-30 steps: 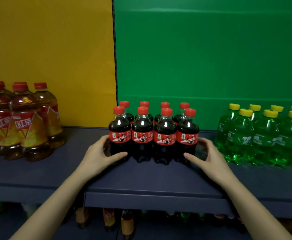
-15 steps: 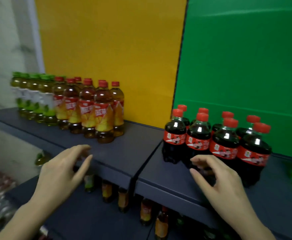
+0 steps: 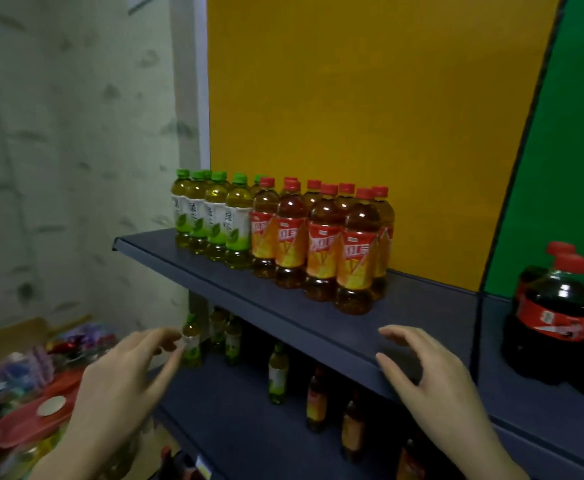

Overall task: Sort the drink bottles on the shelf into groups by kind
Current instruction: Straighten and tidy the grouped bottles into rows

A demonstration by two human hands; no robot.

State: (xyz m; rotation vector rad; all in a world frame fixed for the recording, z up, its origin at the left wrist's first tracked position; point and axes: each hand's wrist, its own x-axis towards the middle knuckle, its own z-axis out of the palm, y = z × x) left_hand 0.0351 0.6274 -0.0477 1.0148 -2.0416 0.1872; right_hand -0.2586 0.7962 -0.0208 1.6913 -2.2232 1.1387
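On the shelf [image 3: 422, 299], green-capped tea bottles [image 3: 210, 216] stand at its left end, red-capped tea bottles [image 3: 321, 244] just beside them, and cola bottles [image 3: 557, 313] at its far right. Before its front edge hover the left hand [image 3: 120, 386] and right hand [image 3: 432, 379], each grip loose and empty.

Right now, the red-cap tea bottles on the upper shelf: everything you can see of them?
The red-cap tea bottles stand upright in a tight block, seemingly two rows of four, on the dark shelf before the yellow panel. Clear plastic, amber-brown liquid, red-and-orange wrap labels with white characters, red caps on. Their left end abuts the green-cap bottles. Neither the left hand nor the right hand touches them.
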